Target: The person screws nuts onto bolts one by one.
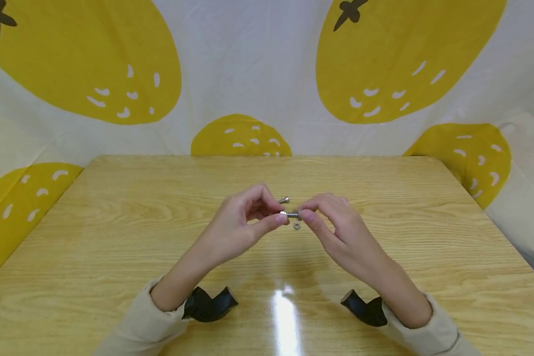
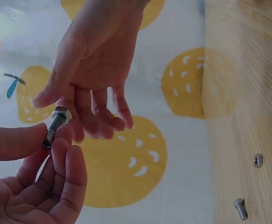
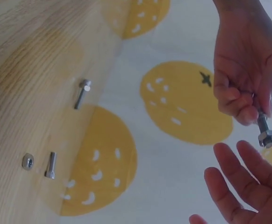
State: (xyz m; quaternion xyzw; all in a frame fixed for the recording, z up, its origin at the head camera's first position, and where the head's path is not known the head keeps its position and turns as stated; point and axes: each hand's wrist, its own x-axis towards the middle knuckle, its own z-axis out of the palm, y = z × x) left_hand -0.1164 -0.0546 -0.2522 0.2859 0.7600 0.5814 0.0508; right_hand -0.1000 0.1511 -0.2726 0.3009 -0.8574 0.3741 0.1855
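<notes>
In the head view the left hand pinches a silver bolt between thumb and fingers. That bolt has a hex nut around its far end in the left wrist view. Beside the nut is the right hand, thumb and fingers spread to either side. The right wrist view shows a gap between the nut and the right hand's fingers, which hold nothing.
A loose nut lies on the wooden table below the hands, and a bolt lies behind them. Another bolt shows in the right wrist view. A yellow-patterned cloth hangs behind the table.
</notes>
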